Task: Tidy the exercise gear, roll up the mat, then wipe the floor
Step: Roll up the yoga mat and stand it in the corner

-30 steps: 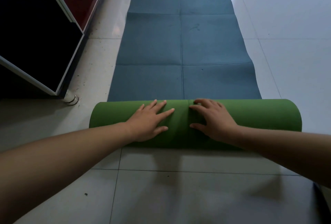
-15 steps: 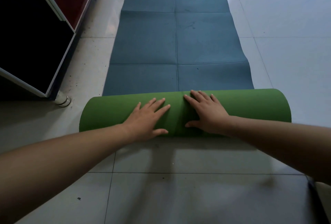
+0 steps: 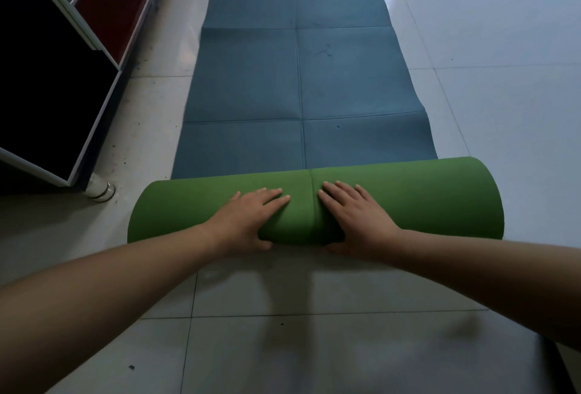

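Head view: the mat [image 3: 408,198] lies on the tiled floor [image 3: 490,85], partly rolled. Its near end is a thick green roll lying crosswise, and the blue stretch [image 3: 298,85] runs flat away from the person toward the floor's far side. The left end of the roll is near the cabinet foot [image 3: 100,190] of the dark cabinet [image 3: 47,85] along the floor's left side, but not touching it.

The left hand [image 3: 251,217] and the right hand [image 3: 355,217] rest side by side on the middle of the roll. Their fingers [image 3: 273,197] are stretched out flat and fairly close together, pressing on the green surface and gripping nothing. The thumbs sit low on the near side of the roll.

The step in hand looks like rolling onward. To do it well, both palms should probably push with even weight so that the roll tracks straight along the blue stretch. The right end already seems to sit a little further ahead than the left, so the left side may want slightly more push. Firm downward pressure should keep the coil tight, and moving the hands further apart would likely steady the ends.
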{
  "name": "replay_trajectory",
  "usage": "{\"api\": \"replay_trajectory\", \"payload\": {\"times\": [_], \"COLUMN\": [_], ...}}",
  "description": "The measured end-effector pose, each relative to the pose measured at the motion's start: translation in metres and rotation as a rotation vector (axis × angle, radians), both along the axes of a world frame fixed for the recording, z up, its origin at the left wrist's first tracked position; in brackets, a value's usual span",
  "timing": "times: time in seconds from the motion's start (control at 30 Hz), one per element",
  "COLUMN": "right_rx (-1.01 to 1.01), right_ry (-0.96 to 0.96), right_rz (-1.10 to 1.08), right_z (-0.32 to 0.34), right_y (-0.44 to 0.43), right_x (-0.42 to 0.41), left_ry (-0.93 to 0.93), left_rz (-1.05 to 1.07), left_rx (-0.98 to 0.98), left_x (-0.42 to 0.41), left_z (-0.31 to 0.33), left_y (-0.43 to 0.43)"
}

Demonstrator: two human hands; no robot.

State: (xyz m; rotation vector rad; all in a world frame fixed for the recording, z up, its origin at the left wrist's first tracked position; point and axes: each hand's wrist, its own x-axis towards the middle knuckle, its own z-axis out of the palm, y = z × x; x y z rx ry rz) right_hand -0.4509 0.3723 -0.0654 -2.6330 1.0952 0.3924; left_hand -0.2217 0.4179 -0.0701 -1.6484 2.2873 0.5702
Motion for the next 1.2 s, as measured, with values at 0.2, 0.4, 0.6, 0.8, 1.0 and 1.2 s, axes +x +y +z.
{"api": "replay_trajectory", "payload": {"times": [0.2,0.4,0.6,0.8,1.0,1.2], "right_rx": [0.001,0.009,0.021,0.058,0.146,0.124], "right_ry": [-0.118,-0.167,-0.209,-0.24,-0.199,-0.191], "right_rz": [-0.016,-0.037,-0.057,-0.079,-0.039,-0.039], "right_z": [0.009,0.012,0.021,0.031,0.041,0.044], "right_y": [-0.013,-0.012,-0.004,0.03,0.048,0.009], "right_x": [0.002,0.002,-0.005,-0.017,-0.027,-0.014], "left_ry": [0.122,0.094,0.099,0.26,0.246,0.279], "left_rz": [0.017,0.107,0.078,0.093,0.102,0.156], "left_rx": [-0.146,-0.146,-0.134,-0.142,0.057,0.082], "left_x": [0.013,0.026,0.025,0.02,0.013,0.028], "left_z": [0.005,0.013,0.025,0.029,0.036,0.042], "left_y": [-0.006,0.005,0.01,0.042,0.065,0.031]}}
